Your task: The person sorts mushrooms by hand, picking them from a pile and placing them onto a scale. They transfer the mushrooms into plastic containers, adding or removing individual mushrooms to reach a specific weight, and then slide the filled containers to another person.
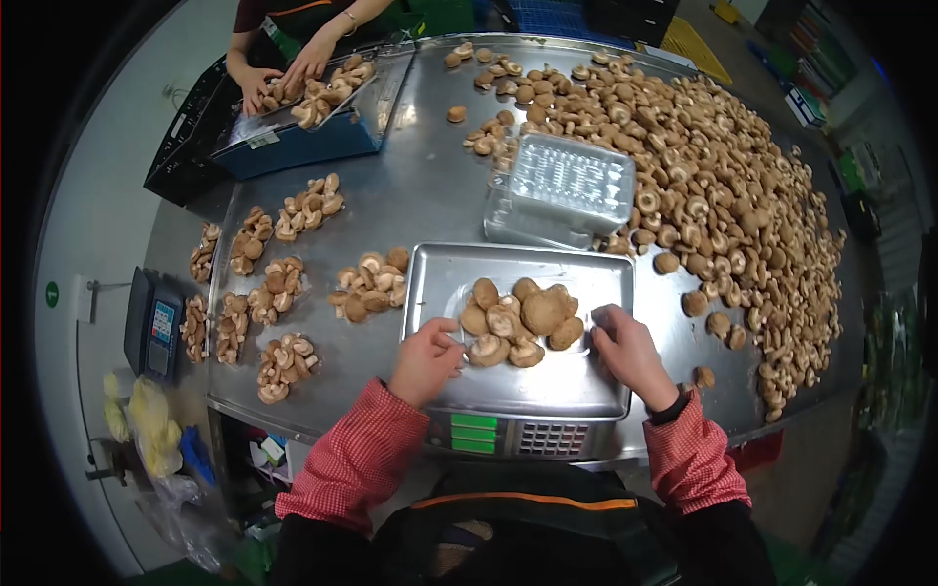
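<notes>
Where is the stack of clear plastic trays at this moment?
In the head view, the stack of clear plastic trays sits mid-table, just beyond the scale pan. Its right side is against the big loose mushroom pile.

Scale (pixel 576 391): a steel pan is carried, loaded with a mushroom batch (pixel 518 320).
Left hand (pixel 427 356): laid at the batch's left edge.
Right hand (pixel 625 347): laid at its right edge.
Heap (pixel 713 195): loose mushrooms are spread over the table (pixel 420 195).
Trays (pixel 572 181): clear, stacked behind the scale.
Portions (pixel 274 293): set out in small piles at left.
</notes>
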The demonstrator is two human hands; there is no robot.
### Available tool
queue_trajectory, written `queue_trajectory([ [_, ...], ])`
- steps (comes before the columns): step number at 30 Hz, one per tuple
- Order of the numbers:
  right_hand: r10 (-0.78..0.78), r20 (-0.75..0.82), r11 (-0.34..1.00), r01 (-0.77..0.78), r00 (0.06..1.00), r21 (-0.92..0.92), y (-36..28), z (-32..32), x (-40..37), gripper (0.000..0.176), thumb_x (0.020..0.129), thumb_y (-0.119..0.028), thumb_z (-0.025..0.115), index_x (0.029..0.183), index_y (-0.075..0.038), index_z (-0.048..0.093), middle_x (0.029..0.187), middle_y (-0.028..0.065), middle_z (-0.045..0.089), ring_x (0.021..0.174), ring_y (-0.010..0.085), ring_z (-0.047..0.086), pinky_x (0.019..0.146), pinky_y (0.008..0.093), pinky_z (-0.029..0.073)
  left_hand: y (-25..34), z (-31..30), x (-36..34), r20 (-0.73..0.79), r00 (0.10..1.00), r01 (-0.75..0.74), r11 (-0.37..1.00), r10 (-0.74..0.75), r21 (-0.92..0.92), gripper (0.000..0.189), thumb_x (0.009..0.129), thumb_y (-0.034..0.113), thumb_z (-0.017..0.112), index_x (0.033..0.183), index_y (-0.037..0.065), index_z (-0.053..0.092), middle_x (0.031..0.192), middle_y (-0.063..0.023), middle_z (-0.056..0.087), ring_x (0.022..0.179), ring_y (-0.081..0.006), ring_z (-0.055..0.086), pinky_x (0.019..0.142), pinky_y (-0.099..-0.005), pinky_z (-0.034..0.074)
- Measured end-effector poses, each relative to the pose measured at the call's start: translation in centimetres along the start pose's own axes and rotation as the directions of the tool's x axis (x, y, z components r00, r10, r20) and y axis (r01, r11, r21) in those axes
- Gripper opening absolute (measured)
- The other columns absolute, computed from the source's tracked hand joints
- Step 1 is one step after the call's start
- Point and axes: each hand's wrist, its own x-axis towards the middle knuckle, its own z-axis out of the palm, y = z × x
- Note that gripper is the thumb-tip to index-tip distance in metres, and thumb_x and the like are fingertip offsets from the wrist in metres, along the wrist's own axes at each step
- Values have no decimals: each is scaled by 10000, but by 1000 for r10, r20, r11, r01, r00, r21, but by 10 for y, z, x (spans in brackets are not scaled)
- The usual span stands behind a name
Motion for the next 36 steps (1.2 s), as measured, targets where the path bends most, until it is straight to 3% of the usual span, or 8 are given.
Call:
queue_trajectory([
  [7,-377,-111,903,337,920,-266,-63,-1,9,431,755,-220,784,1088,-16,603,971,162,553,882,351,592,749,429,501,8,21,-39,-52,733,-505,594,678,627,399,733,85,787,1095,39,624,969,-95,563,874,-254,605,739,-357,519],
  [12,-397,-23,889,378,918,-257,-60,16,28,521,694,-211,837,1072,-6,542,1056,163,538,934,338,576,816,403,487,-2,33,-23,-5,651,-541,468,759,699,424,705,124,812,1076,42,624,994,-101,561,938,-307,570,823,-401,484],
  [16,-62,2,972,60,998,229,-58,-2,18,534,719,-179,822,1099,-12,487,1029,149,612,933,267,631,790,341,502,-3,27,-31,-161,785,-467,741,599,482,328,786,35,747,1090,39,626,965,-46,598,879,-185,605,753,-317,501],
  [20,-161,385,594,-222,909,773,-38,-34,-13,525,842,1,668,1292,-67,406,1107,113,613,884,133,628,703,246,535,8,13,-60,-64,956,-292,902,287,-318,273,864,-10,687,1125,22,614,965,-9,640,868,-79,618,742,-225,513],
  [26,-162,676,370,-590,719,717,-33,0,-68,401,889,-76,635,1250,-68,459,942,72,607,651,85,606,563,206,512,-8,48,-72,69,937,-339,939,343,-62,252,854,-8,695,1093,20,618,930,-18,616,811,-64,598,708,-206,510],
  [29,1,539,646,-412,842,643,-26,-12,-67,379,878,-119,651,1214,-56,488,955,73,605,724,118,621,628,243,520,-12,42,-53,-111,883,-441,887,457,140,285,817,-3,719,1090,22,639,937,-45,598,781,-93,592,652,-227,511],
  [30,-114,270,849,-47,956,527,-19,-8,-63,380,852,-132,671,1185,-38,516,997,88,621,869,161,637,733,298,521,-13,38,-44,-136,849,-474,849,511,235,298,815,-3,719,1100,19,638,946,-53,597,785,-104,597,647,-230,513],
  [36,-33,216,876,-76,976,476,-24,-31,-55,378,861,-89,637,1218,-32,530,1028,54,636,918,123,618,802,255,512,-23,35,-22,-111,712,-487,601,693,634,457,781,-5,721,1219,34,597,1054,-89,571,872,-172,603,736,-312,514],
])
